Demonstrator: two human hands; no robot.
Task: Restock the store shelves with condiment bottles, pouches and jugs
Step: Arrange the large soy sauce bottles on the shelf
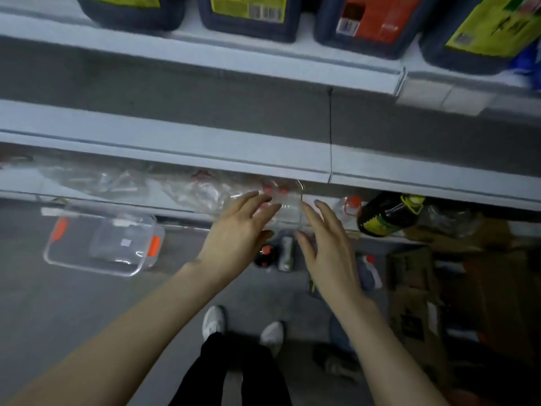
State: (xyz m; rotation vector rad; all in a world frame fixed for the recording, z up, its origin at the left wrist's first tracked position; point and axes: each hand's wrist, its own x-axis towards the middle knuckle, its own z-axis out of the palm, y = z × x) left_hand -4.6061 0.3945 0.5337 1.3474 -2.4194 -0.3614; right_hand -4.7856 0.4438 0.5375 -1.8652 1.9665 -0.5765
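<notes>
Left grip point(237, 230): spread beside clear film-wrapped pack of red-capped bottles point(288, 208).
Right grip point(328, 247): spread, holding nothing.
Risk: loose film (likely slippery) could slip; pack knocks dark yellow-capped bottle point(386, 213).

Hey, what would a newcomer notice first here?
The left hand and right hand, both open, reach toward a clear-wrapped pack of red-capped bottles on the low shelf. Dark jugs line the upper shelf; a clear bin with orange latches sits on the floor at left.
</notes>
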